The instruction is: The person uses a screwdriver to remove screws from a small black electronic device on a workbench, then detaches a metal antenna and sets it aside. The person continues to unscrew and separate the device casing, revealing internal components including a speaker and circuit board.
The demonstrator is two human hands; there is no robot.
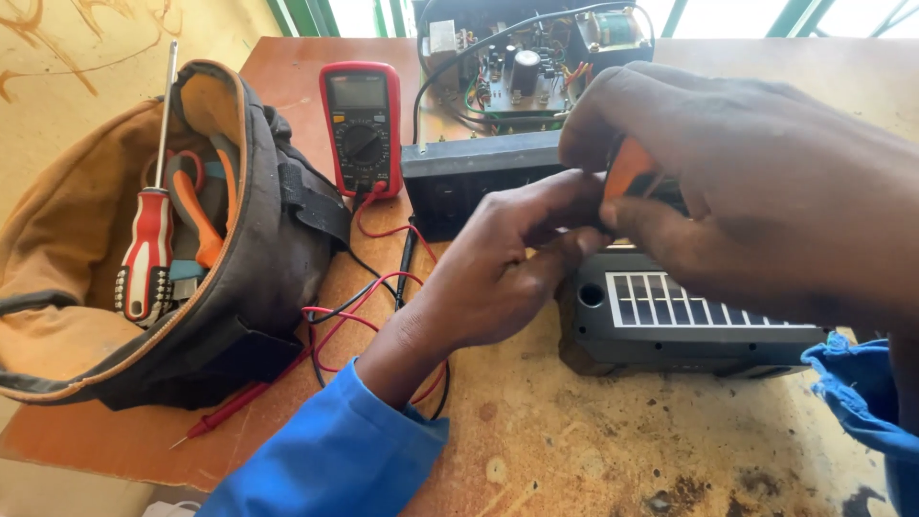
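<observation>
Orange plastic showed between our hands, where the right hand [756, 191] was closed around an orange-handled tool [627, 170] and the left hand [507, 263] pinched its fingertips shut against the tool's front end, just above the dark solar-panel unit [670, 325] lying on the worn surface [574, 450]. We judged this to be the step of readying the tool over the unit, so any move from there called for a steady grip. Left of our hands lay the red multimeter [361, 124] with its leads and an open tool bag [144, 249].

Red multimeter [361, 127] — open tool bag [249, 287]
</observation>
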